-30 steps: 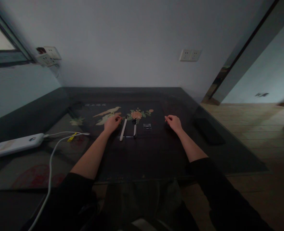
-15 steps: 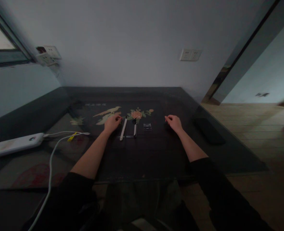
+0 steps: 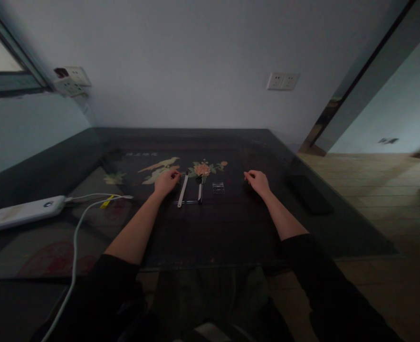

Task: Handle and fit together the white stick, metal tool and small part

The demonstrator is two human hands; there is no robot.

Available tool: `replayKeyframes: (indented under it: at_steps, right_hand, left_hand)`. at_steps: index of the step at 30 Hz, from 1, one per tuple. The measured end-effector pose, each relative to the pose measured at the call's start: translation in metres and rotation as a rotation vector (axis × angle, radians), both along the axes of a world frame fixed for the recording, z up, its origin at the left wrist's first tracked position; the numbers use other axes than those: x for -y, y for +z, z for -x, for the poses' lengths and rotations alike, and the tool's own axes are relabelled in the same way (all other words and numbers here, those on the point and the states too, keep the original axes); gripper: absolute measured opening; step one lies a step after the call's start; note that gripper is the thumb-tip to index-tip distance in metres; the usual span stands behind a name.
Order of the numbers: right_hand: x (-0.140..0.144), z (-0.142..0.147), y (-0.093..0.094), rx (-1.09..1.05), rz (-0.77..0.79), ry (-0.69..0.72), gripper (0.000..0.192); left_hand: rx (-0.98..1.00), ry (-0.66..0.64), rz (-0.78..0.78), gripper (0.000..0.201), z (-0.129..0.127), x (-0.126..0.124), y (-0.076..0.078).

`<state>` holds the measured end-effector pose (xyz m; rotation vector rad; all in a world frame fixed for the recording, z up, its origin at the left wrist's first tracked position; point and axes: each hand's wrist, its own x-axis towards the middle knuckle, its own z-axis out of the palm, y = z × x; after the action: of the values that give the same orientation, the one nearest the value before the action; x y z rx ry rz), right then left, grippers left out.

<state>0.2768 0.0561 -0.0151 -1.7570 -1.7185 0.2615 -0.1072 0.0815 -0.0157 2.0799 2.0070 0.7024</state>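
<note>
Nearest are the person's dark sleeves (image 3: 106, 280), the forearms reaching bare over the front edge of the dark, glossy worktop (image 3: 213, 232). A white cable (image 3: 75, 247) curves up the left side towards a white power bank (image 3: 24, 213), a yellow tag (image 3: 106, 202) close by; well over to the right lies a flat black slab (image 3: 310, 194). In the middle, side by side, are a slim white strip (image 3: 183, 191), a black-and-white tool (image 3: 200, 191) and a small clear case (image 3: 218, 188). The left hand (image 3: 166, 183) rests just left of the strip, the right hand (image 3: 257, 181) well apart from the case on its other side. Both hands are narrow, fingers loosely curled; whether they hold anything I cannot tell. Beyond, a printed flower (image 3: 202, 169) and bird (image 3: 163, 164) decorate the surface, and wall sockets (image 3: 283, 81) sit behind.
</note>
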Motion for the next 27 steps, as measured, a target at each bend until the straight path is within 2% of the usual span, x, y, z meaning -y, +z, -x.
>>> replayKeyframes:
  at_steps: [27]
  right_hand:
    - [0.0003, 0.0000, 0.0002, -0.007, 0.003, 0.004, 0.036]
  left_hand:
    - [-0.006, -0.006, 0.001, 0.027, -0.0010, 0.0013, 0.0023]
